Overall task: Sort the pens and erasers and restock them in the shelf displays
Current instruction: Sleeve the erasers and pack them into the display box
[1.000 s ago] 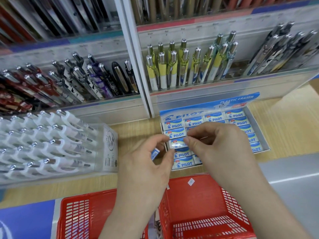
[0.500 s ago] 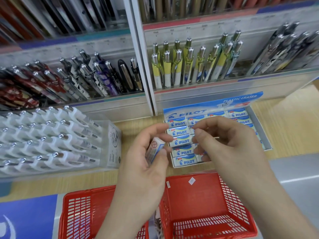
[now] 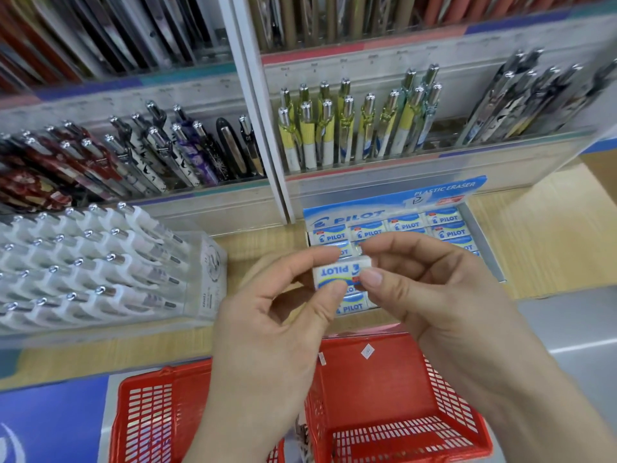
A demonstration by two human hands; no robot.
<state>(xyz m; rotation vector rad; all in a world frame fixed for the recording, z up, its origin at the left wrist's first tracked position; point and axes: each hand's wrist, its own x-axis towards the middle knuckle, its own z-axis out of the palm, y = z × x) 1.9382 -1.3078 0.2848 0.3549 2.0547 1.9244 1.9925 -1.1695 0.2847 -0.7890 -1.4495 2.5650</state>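
Note:
A white and blue Pilot eraser (image 3: 337, 272) is held upside down between both hands, above the eraser display box (image 3: 480, 242). My left hand (image 3: 273, 325) pinches its left end between thumb and forefinger. My right hand (image 3: 430, 289) pinches its right end the same way. The box holds rows of the same erasers (image 3: 444, 227); my hands hide its front rows. Yellow and white pens (image 3: 350, 128) stand in the shelf display behind the box. Dark patterned pens (image 3: 173, 148) fill the display to the left.
Two red baskets (image 3: 400, 406) (image 3: 150, 422) sit below my hands at the counter's front edge. A clear case of white pens (image 3: 100, 262) lies on the wooden counter (image 3: 541, 235) at left. Grey pens (image 3: 534, 95) lean at the upper right.
My left hand turned the eraser from edge-on to label-up and raised it. My right hand came in and took hold of its right end.

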